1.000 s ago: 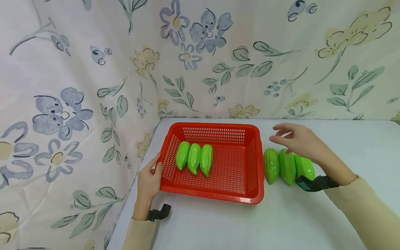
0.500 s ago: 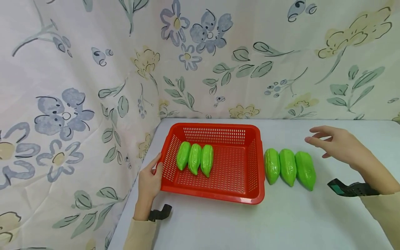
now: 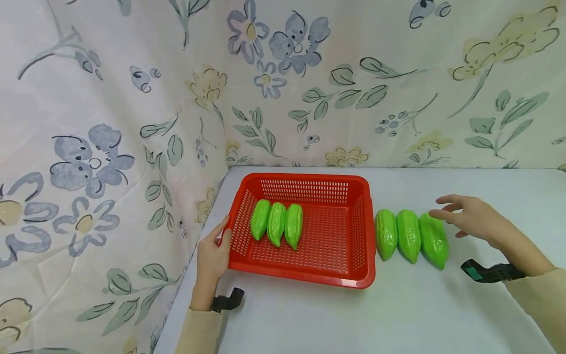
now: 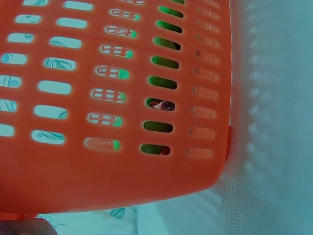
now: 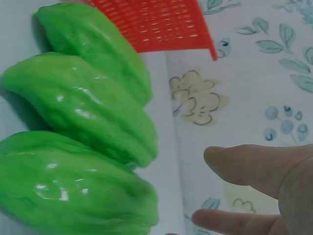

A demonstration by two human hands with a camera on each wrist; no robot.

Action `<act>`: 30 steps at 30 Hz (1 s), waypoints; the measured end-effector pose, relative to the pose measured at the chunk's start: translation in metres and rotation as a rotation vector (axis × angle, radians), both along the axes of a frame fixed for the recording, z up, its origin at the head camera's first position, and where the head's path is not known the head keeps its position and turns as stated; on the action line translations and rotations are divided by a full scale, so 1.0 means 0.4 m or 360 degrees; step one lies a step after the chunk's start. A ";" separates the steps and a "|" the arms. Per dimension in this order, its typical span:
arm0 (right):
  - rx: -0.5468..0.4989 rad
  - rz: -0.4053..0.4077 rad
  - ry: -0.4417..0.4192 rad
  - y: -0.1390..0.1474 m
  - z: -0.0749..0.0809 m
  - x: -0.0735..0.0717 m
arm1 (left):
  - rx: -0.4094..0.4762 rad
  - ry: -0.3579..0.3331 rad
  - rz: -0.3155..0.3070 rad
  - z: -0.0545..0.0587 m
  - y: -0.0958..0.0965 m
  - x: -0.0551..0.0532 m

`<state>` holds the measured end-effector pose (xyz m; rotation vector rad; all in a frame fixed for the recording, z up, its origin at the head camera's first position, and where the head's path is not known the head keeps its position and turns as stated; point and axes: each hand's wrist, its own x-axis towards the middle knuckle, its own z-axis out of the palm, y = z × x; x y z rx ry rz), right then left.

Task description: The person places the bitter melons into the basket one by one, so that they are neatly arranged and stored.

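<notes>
A red plastic basket (image 3: 305, 278) with slotted walls rests on the table. My left hand (image 3: 213, 253) grips its left rim, the thumb lapping over the edge. Inside, toward the left wall, three glossy green ridged fruits, much like star fruit, lie in a row, one of them the middle fruit (image 3: 276, 224). Three more lie side by side right of the basket: a left fruit (image 3: 386, 234), a middle fruit (image 3: 409, 236) and a right fruit (image 3: 434, 242). Over the upper end of the right fruit hovers my right hand (image 3: 477, 219), fingers loosely bent and holding nothing.
A white table (image 3: 309, 319) carries everything. Behind it and along the left hangs a floral curtain (image 3: 345, 118). The basket's right wall stands close beside the left loose fruit. In the left wrist view the basket's slotted side (image 4: 107, 166) fills most of the frame.
My right hand has moved right from above the loose fruits, then come down and slightly back toward the right fruit. The left hand, basket and all the fruits have stayed put.
</notes>
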<state>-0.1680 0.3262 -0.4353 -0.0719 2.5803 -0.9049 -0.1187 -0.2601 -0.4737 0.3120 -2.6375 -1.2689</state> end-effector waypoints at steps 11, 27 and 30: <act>-0.0059 0.0043 -0.0138 -0.004 -0.067 -0.008 | 0.0030 0.0013 -0.0009 0.000 0.001 -0.003; -0.0126 0.0027 -0.0155 -0.010 -0.081 0.003 | 0.0019 0.0025 -0.0006 -0.002 -0.004 -0.002; -0.0125 0.0025 -0.0143 -0.010 -0.083 0.002 | 0.0024 0.0025 -0.0009 -0.002 -0.005 -0.002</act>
